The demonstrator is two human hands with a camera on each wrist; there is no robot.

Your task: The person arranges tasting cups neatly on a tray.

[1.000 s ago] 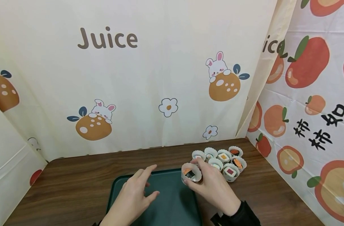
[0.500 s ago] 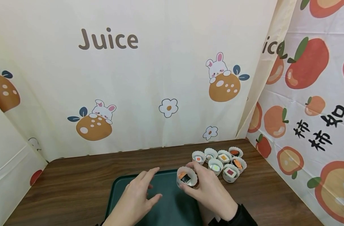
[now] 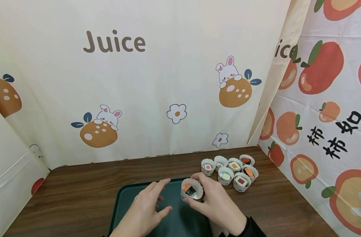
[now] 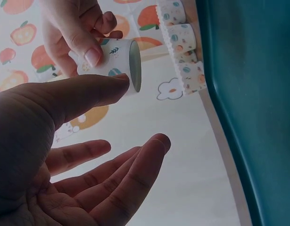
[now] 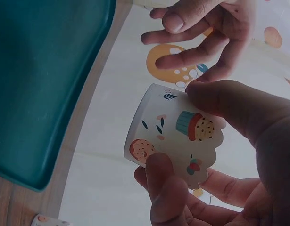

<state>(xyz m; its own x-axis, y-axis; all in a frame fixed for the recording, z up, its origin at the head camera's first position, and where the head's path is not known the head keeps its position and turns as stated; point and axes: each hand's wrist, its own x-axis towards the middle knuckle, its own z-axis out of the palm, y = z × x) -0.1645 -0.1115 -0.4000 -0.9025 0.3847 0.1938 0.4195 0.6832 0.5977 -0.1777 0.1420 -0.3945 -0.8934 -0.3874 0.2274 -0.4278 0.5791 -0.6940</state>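
My right hand (image 3: 217, 205) grips a paper baking cup (image 5: 170, 132) between thumb and fingers, above the right part of a dark green tray (image 3: 171, 223). The white cup has a scalloped rim and printed pastries and leaves on its side. Inside it sits a piece of sushi (image 3: 189, 190), orange with a black band. To the left, my left hand (image 3: 143, 210) hovers over the tray, palm facing the cup, fingers spread and holding nothing. In the left wrist view, its thumb overlaps the cup (image 4: 121, 56); whether they touch I cannot tell.
Several more paper cups (image 3: 241, 184) with sushi pieces stand grouped on the brown wooden table (image 3: 79, 194), right of and behind the tray. A cream curtain (image 3: 148, 82) hangs at the back, and a fruit-print cloth (image 3: 311, 131) closes the right side.
My right hand has carried the cup leftward and slightly toward me, away from the grouped cups and over the tray. The left hand has shifted slightly right and down.
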